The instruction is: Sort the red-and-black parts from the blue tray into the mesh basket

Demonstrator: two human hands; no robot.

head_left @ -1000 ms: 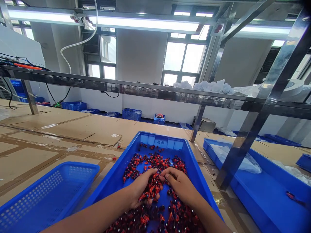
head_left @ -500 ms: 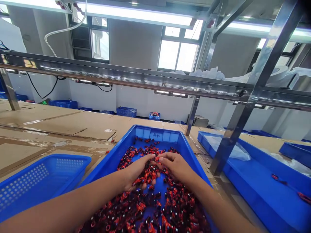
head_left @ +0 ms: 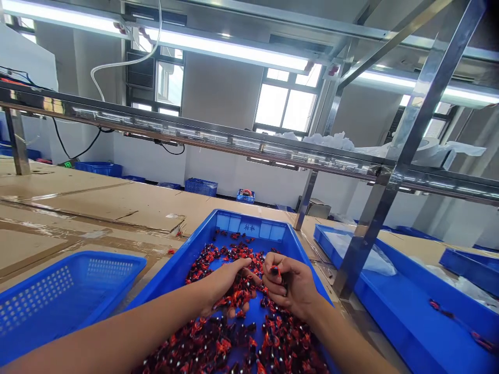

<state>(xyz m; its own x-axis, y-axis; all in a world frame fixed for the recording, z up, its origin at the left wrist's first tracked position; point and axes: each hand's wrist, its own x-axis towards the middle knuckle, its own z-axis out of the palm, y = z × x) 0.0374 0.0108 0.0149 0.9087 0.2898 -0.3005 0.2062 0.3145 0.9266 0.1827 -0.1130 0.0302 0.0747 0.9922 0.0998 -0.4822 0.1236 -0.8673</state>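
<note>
A deep blue plastic tray [head_left: 307, 250] stands before me, with many small shiny red-and-black pieces [head_left: 202, 343] strewn over its floor. Inside it my left hand [head_left: 230, 283] is cupped palm up under a heap of these pieces, its fingertips showing below them. My right hand [head_left: 290, 285] is closed just to the right, its thumb and forefinger pinching a single red-and-black piece [head_left: 275, 270] above the tray floor. What exactly the pieces are is too small to tell.
On the left sits a blue perforated basket [head_left: 74, 278]. A long blue tray [head_left: 413, 304] holding plastic bags and a few dark red strings lies to the right, behind a metal post [head_left: 368, 228]. A metal shelf rail [head_left: 218, 136] crosses above the cardboard-covered table [head_left: 128, 200].
My right hand has drawn away from the left one and turned, now with one piece pinched in its fingers. My left hand stays nearly still under its heap. The view has tilted slightly up.
</note>
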